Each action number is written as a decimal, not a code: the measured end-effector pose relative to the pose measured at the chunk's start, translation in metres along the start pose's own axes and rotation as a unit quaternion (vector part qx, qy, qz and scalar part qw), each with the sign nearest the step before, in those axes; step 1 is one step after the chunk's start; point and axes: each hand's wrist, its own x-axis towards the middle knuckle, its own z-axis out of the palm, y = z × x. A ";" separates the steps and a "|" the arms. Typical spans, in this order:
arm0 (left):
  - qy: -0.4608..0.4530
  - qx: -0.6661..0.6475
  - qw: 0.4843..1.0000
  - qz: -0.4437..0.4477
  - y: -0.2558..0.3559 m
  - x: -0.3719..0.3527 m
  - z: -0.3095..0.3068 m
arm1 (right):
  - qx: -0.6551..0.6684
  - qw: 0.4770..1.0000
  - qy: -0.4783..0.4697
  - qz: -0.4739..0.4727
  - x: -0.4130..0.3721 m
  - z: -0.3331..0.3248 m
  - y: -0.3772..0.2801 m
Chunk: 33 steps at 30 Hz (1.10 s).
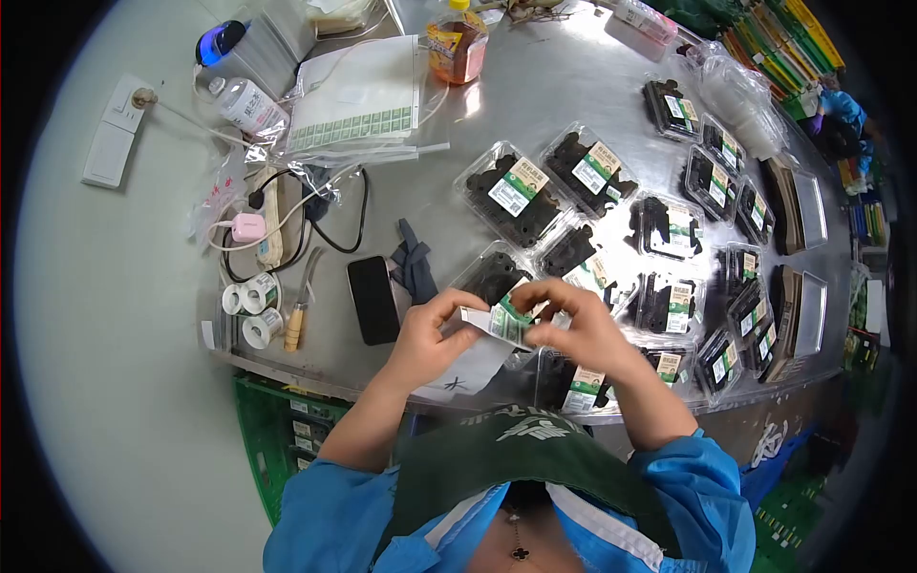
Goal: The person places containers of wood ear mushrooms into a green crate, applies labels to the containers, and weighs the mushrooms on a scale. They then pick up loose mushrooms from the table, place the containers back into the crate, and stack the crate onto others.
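My left hand [432, 336] pinches a small sheet of green-and-white stickers [508, 327] between thumb and fingers, just above the table's front part. At the sheet's right end is my right hand [578, 323], its fingers curled in; whatever may be between its fingertips is too small to make out. Behind and partly under the hands sits a clear plastic box of dark contents [495, 272]. Another labelled box [581, 387] lies below my right hand. A white paper with a black mark [468, 374] lies beneath the sticker sheet.
Several more labelled boxes [671, 229] cover the table's right side. A black phone [373, 301], grey cloth strip [413, 258], wooden-handled tool [294, 328] and label rolls [258, 306] lie left. Sticker sheets [358, 100] and a drink bottle [457, 48] stand behind. A person [841, 119] is far right.
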 end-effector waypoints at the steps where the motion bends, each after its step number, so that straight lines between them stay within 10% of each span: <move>1: -0.005 -0.023 1.000 0.000 0.003 0.000 0.003 | -0.017 1.000 0.008 -0.011 -0.005 0.009 -0.006; 11: 0.020 0.166 0.983 0.069 -0.009 -0.007 0.010 | -0.053 0.992 0.077 -0.090 -0.008 0.031 0.006; 15: 0.073 0.240 0.966 0.060 -0.016 -0.007 0.000 | 0.105 0.910 0.373 0.148 0.045 0.011 0.078; 21: 0.036 0.200 0.962 0.181 0.000 0.000 0.001 | -0.219 0.808 0.516 0.181 0.106 0.005 0.132; 24: 0.029 0.115 0.981 0.153 0.002 -0.005 -0.002 | -0.293 0.804 0.465 0.227 0.098 -0.016 0.131; 27: 0.049 -0.111 0.981 0.151 -0.002 -0.010 -0.003 | -0.095 0.874 0.456 0.138 0.084 -0.039 0.118; 29: 0.095 -0.291 0.939 0.153 0.000 -0.003 0.010 | 0.095 0.976 0.182 0.072 0.040 -0.007 0.060; 30: 0.113 -0.296 0.937 0.149 0.001 -0.002 0.016 | -0.167 0.984 0.059 0.016 0.013 0.022 0.059; 31: 0.146 -0.324 0.926 0.129 0.007 0.002 0.029 | -0.089 0.978 -0.090 0.167 -0.016 0.051 0.014; 33: 0.130 -0.444 0.881 0.104 0.020 0.009 0.038 | 0.245 0.966 -0.057 0.054 -0.041 0.099 0.020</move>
